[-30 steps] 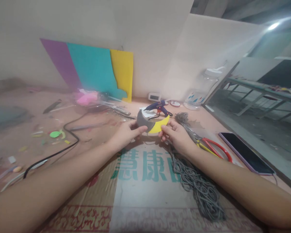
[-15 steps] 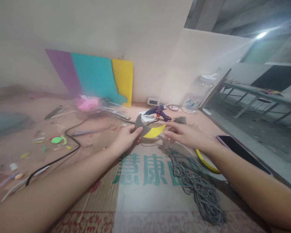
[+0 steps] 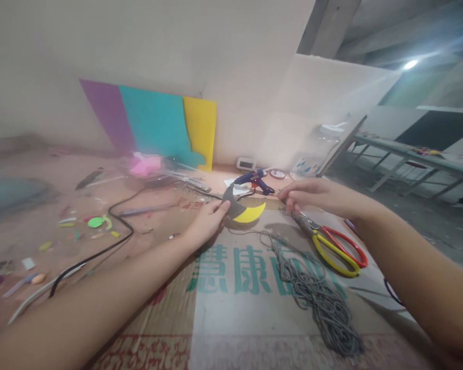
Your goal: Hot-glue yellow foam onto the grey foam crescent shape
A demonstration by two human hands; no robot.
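My left hand (image 3: 210,220) pinches a crescent moon shape between thumb and fingers. Grey yarn wrapping (image 3: 231,203) covers the moon's near-left part, and its other end is bare yellow (image 3: 250,213). To the right, my right hand (image 3: 304,196) is closed, its fingers bent together; whatever they hold is hidden. Just below those fingers lie scissors (image 3: 337,252) with one red and one yellow handle, their blade tips close to the fingertips. A long tangled bundle of grey yarn (image 3: 320,303) lies on the cardboard below the moon, with a loose strand running toward the moon.
Behind the moon rests a blue glue gun (image 3: 254,177) on white paper. A black cable (image 3: 119,241) crosses the left side among scraps. Coloured sheets (image 3: 154,118) lean on the wall. A clear plastic bottle (image 3: 320,151) and a small white device (image 3: 246,163) stand at the back.
My right hand has moved right, away from the moon, to beside the scissors' tips, uncovering the scissors. My left hand keeps hold of the moon. The view has shifted slightly.
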